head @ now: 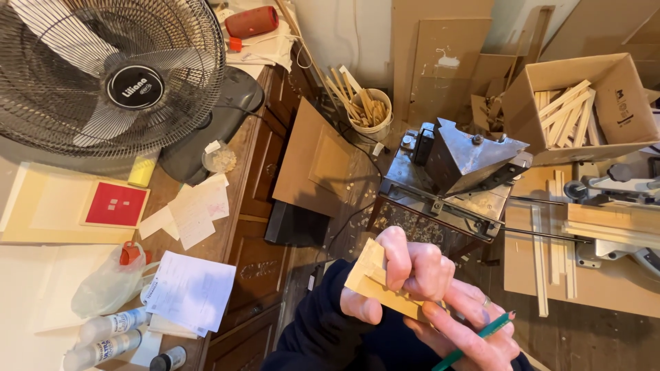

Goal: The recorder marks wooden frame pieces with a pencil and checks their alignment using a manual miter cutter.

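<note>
1. Wood comes first: a small pale mitred wooden corner piece (371, 278) is held up in the air in front of the person, well above the floor, near the bottom middle of the view.
2. The left hand (412, 264) is closed around that piece, thumb and fingers wrapped over its upper edge.
3. The right hand (474, 330) sits just below and touching the wood's lower end, fingers pinched shut on a green pencil (481, 338) that slants down and away.
4. Beyond the hands stands a grey metal joining machine (457, 168) with wood chips beneath it; to its right lies a cardboard box of wooden strips (581, 103), and behind it a pale bucket of offcuts (371, 110).
5. To the left, a dark cabinet carries loose papers (192, 288) and a big black fan (110, 72).
6. Risk, as I judge it: the joint looks thin, and a tight squeeze could spring it apart; the pencil shares fingers with the wood, so either might slip and drop.
</note>
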